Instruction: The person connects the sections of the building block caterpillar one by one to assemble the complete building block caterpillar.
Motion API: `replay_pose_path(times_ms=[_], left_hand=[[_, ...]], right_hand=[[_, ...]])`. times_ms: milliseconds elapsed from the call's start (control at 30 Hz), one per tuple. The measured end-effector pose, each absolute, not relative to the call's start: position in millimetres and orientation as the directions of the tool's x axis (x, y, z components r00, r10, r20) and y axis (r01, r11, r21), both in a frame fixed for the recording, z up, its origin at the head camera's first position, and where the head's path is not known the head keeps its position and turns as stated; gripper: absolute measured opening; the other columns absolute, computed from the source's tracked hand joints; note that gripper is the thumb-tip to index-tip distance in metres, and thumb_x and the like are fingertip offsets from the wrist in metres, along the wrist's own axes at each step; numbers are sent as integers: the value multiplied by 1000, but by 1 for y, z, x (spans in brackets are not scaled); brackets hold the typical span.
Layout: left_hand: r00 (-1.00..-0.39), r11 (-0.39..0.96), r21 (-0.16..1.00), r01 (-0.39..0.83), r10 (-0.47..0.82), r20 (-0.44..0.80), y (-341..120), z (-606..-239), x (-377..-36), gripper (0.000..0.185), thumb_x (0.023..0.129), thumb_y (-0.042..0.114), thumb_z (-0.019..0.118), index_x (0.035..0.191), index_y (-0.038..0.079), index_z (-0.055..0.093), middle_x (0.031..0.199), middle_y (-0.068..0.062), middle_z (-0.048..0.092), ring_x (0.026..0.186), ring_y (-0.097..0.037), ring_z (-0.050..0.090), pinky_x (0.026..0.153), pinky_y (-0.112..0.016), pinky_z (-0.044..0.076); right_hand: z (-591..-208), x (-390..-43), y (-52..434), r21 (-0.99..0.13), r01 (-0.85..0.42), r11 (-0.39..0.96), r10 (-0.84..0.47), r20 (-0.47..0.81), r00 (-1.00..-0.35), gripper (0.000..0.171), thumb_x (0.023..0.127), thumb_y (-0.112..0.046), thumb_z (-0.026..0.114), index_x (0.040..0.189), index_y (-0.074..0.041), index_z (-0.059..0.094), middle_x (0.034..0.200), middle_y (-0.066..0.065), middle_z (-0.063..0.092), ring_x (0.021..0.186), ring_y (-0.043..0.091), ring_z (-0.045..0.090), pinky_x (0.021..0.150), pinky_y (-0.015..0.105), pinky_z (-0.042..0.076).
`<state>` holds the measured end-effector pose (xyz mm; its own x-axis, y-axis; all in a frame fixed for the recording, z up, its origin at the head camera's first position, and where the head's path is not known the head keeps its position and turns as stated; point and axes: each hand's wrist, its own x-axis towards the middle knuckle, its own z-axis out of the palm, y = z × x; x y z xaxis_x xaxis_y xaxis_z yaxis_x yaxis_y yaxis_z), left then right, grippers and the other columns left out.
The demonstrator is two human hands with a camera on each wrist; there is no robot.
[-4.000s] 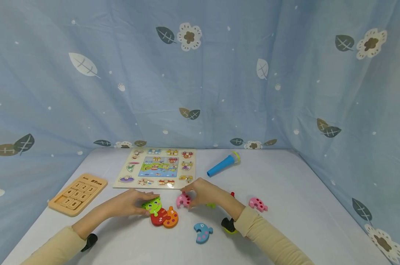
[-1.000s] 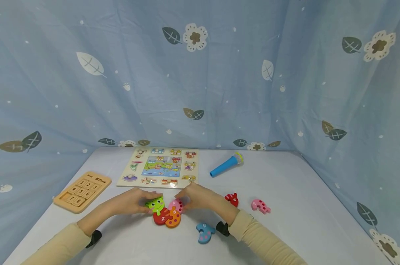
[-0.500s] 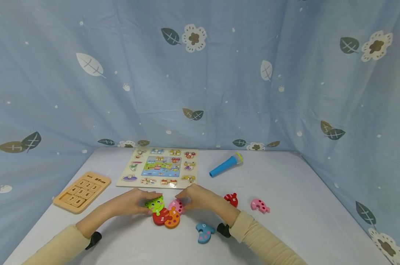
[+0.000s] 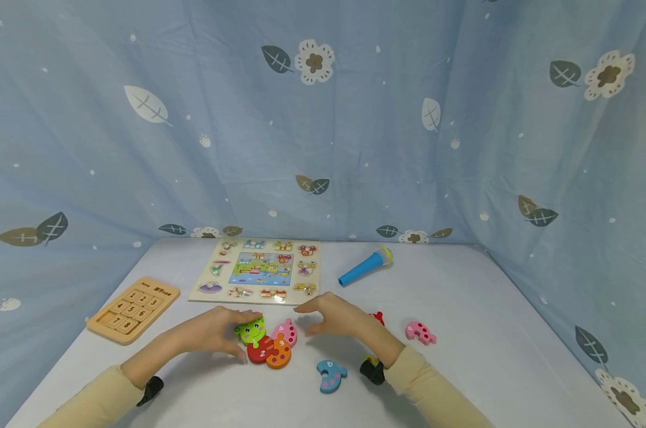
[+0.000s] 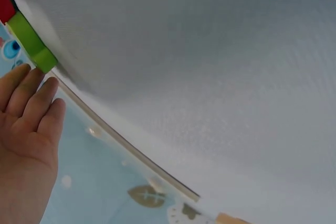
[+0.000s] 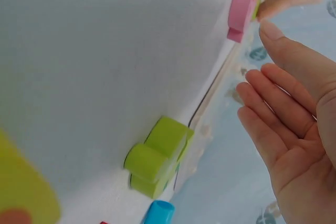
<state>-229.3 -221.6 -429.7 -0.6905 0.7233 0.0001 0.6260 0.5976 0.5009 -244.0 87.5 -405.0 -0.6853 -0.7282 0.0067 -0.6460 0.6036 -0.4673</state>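
Two hands | left hand [image 4: 216, 330] flat on green piece [image 4: 251, 330] | right hand [image 4: 333, 315] grip wide, holding nothing

I see open table between my right hand [image 4: 337, 318] and the joined puzzle pieces [image 4: 266, 342], while the blue piece [image 4: 330, 375] lies near, the red piece [image 4: 377, 318] and pink piece [image 4: 421, 333] crowd the right, and the puzzle board [image 4: 258, 270] blocks the far side.
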Motion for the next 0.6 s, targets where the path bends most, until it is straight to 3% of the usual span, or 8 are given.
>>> replay_pose_path(times_ms=[233, 600], left_hand=[[-707, 612, 493, 618, 707, 9, -220, -430, -227, 88, 73, 60, 72, 137, 3, 53, 141, -11, 50, 129, -31, 47, 105, -47, 39], [-720, 628, 486, 608, 693, 6, -218, -430, -227, 83, 75, 57, 73, 136, 3, 55, 139, -12, 52, 127, -33, 49, 104, -47, 40]], right_hand=[[-404, -240, 99, -490, -650, 581, -726, 48, -686, 49, 82, -19, 78, 127, -7, 64, 126, 0, 63, 121, 13, 55, 97, 24, 47], [-402, -231, 119, -529, -641, 556, -704, 111, -702, 48, 83, -16, 77, 128, -5, 63, 127, 2, 63, 120, 16, 56, 98, 28, 47]])
